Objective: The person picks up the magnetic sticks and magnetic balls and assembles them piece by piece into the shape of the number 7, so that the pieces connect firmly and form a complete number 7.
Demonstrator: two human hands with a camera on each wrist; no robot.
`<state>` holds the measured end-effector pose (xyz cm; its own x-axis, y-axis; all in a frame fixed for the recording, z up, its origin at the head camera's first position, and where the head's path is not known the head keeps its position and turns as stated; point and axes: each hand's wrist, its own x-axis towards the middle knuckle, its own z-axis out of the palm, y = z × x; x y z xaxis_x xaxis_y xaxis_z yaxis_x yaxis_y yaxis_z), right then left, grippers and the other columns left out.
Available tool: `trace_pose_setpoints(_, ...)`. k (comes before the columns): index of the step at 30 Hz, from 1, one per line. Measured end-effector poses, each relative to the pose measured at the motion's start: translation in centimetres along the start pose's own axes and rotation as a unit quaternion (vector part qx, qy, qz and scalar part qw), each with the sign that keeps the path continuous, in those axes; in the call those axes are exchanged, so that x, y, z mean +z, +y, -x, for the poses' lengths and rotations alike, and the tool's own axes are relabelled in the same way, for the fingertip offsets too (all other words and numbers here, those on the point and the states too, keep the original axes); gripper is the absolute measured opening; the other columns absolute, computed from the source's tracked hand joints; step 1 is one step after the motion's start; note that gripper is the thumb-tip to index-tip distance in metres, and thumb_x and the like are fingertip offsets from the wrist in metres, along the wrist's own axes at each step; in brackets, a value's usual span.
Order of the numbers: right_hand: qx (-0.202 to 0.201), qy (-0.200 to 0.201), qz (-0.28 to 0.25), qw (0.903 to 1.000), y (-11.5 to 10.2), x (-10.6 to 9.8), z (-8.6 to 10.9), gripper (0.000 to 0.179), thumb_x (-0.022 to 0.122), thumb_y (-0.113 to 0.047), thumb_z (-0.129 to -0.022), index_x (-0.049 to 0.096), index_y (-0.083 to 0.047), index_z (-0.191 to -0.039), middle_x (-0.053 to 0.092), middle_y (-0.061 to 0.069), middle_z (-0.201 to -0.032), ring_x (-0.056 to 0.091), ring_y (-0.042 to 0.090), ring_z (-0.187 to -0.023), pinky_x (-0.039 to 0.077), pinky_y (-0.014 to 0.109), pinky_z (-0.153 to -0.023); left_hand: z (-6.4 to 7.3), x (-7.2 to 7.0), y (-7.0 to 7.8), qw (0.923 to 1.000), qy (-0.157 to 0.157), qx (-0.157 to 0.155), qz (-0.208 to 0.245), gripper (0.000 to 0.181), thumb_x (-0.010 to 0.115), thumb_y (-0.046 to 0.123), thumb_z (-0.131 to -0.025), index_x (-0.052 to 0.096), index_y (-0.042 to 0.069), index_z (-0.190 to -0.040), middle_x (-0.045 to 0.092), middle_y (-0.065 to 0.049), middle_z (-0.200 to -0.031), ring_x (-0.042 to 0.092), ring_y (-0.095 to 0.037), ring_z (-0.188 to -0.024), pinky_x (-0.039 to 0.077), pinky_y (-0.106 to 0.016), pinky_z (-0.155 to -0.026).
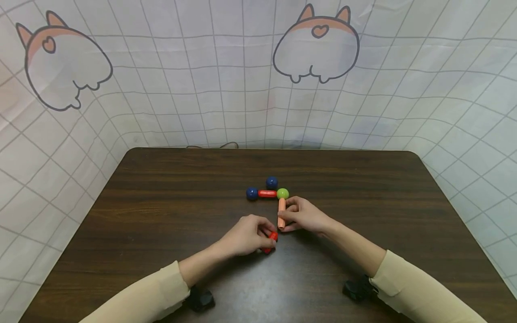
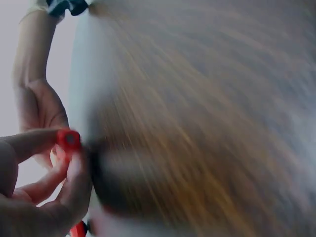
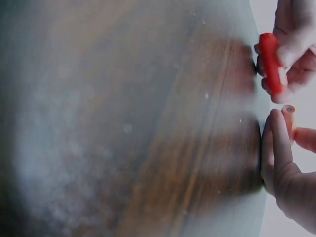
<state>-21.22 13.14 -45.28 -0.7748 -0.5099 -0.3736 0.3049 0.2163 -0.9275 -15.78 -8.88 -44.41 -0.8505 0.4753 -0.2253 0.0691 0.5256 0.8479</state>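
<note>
Between thumb and fingers, my left hand point(image 1: 246, 235) pinches a short red rod point(image 3: 271, 61) with a pale patch on its side. My right hand point(image 1: 306, 215) grips an orange rod point(image 1: 281, 213) from the right, and the rod's far end meets a green ball point(image 1: 282, 193). From that ball another red rod point(image 1: 267, 194) runs left to a dark blue ball point(image 1: 252, 193). In the left wrist view the held red rod's round end point(image 2: 68, 139) faces the camera, with a grey centre. The orange rod's near end points toward my left hand.
A second dark blue ball point(image 1: 272, 182) sits just behind the red rod on the table. The dark wood-grain table point(image 1: 161, 202) reaches back to a white gridded cloth point(image 1: 218, 80). A thin cable point(image 1: 229, 144) shows at the back edge. Black straps with cameras sit at both wrists.
</note>
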Motion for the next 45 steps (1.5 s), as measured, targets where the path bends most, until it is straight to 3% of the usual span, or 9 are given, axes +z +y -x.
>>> trace_pose_setpoints(3,0.0,0.004,0.0,1.0,0.0,0.1,0.0,0.057,0.062,-0.009,-0.104,0.029,0.012,-0.145,0.063,0.021,-0.112,0.07,0.021,-0.087,0.059,0.035,-0.078,0.0,0.4,0.3,0.9913,-0.018,-0.044,0.123,0.027,0.08,0.011,-0.09,0.072,-0.001,-0.112,0.069,-0.005,-0.095,0.066,-0.014,-0.081,0.056,-0.028,-0.07)
trace_pose_setpoints(8,-0.001,0.012,0.001,0.9999,0.1,0.2,0.0,0.056,0.062,-0.009,-0.104,0.03,0.012,-0.145,0.063,0.021,-0.113,0.069,0.02,-0.087,0.059,0.034,-0.078,0.0,0.9,0.6,0.9509,-0.036,-0.101,0.29,0.033,0.072,0.005,-0.096,0.063,-0.012,-0.123,0.07,-0.013,-0.105,0.069,-0.016,-0.09,0.057,-0.034,-0.085)
trace_pose_setpoints(12,0.003,0.016,-0.003,0.9999,0.1,0.2,0.0,0.056,0.062,-0.01,-0.104,0.029,0.012,-0.145,0.062,0.021,-0.114,0.068,0.02,-0.088,0.059,0.034,-0.079,0.0,1.2,0.7,0.9251,-0.019,-0.131,0.356,0.034,0.069,0.004,-0.099,0.059,-0.014,-0.126,0.069,-0.015,-0.108,0.069,-0.016,-0.092,0.056,-0.037,-0.089)
trace_pose_setpoints(16,0.008,0.019,-0.005,0.9998,0.0,0.3,0.0,0.057,0.062,-0.01,-0.104,0.029,0.011,-0.146,0.062,0.022,-0.116,0.068,0.02,-0.089,0.059,0.035,-0.08,0.1,1.5,0.8,0.9116,0.006,-0.144,0.385,0.034,0.07,0.005,-0.098,0.059,-0.014,-0.125,0.068,-0.016,-0.11,0.069,-0.017,-0.092,0.056,-0.036,-0.089)
trace_pose_setpoints(28,0.016,0.022,-0.015,0.9995,-0.2,0.4,0.1,0.056,0.063,-0.011,-0.104,0.031,0.01,-0.145,0.063,0.021,-0.113,0.069,0.021,-0.089,0.059,0.034,-0.08,0.2,2.0,0.8,0.9083,0.039,-0.138,0.393,0.033,0.071,0.006,-0.098,0.06,-0.013,-0.123,0.067,-0.019,-0.113,0.069,-0.018,-0.094,0.056,-0.037,-0.089)
trace_pose_setpoints(35,0.015,0.03,-0.022,0.9992,-0.2,0.7,0.2,0.058,0.062,-0.01,-0.104,0.029,0.011,-0.146,0.062,0.022,-0.113,0.068,0.021,-0.09,0.059,0.035,-0.081,0.8,2.5,1.2,0.9065,0.052,-0.132,0.398,0.04,0.068,0.01,-0.1,0.054,-0.012,-0.131,0.066,-0.018,-0.118,0.068,-0.02,-0.099,0.055,-0.037,-0.092)
trace_pose_setpoints(41,0.017,0.035,-0.028,0.9988,-0.2,0.8,0.2,0.056,0.061,-0.01,-0.104,0.03,0.01,-0.146,0.062,0.022,-0.113,0.068,0.021,-0.091,0.058,0.035,-0.081,0.4,1.8,0.9,0.9149,0.069,-0.116,0.38,0.042,0.065,0.011,-0.102,0.052,-0.012,-0.135,0.062,-0.021,-0.124,0.068,-0.026,-0.107,0.054,-0.038,-0.093)
trace_pose_setpoints(44,0.014,0.035,-0.032,0.9988,-0.2,0.8,0.3,0.055,0.061,-0.009,-0.104,0.03,0.011,-0.145,0.062,0.022,-0.113,0.068,0.021,-0.09,0.059,0.036,-0.081,0.0,1.2,0.6,0.9239,0.088,-0.103,0.358,0.04,0.065,0.01,-0.102,0.053,-0.011,-0.135,0.062,-0.02,-0.122,0.068,-0.026,-0.104,0.055,-0.037,-0.092)
trace_pose_setpoints(45,0.013,0.033,-0.032,0.9989,-0.2,0.8,0.3,0.055,0.061,-0.009,-0.104,0.03,0.011,-0.145,0.062,0.022,-0.114,0.068,0.021,-0.09,0.059,0.036,-0.081,-0.1,1.0,0.5,0.9307,0.097,-0.096,0.339,0.039,0.065,0.01,-0.102,0.055,-0.01,-0.134,0.063,-0.019,-0.12,0.068,-0.025,-0.101,0.056,-0.036,-0.09)
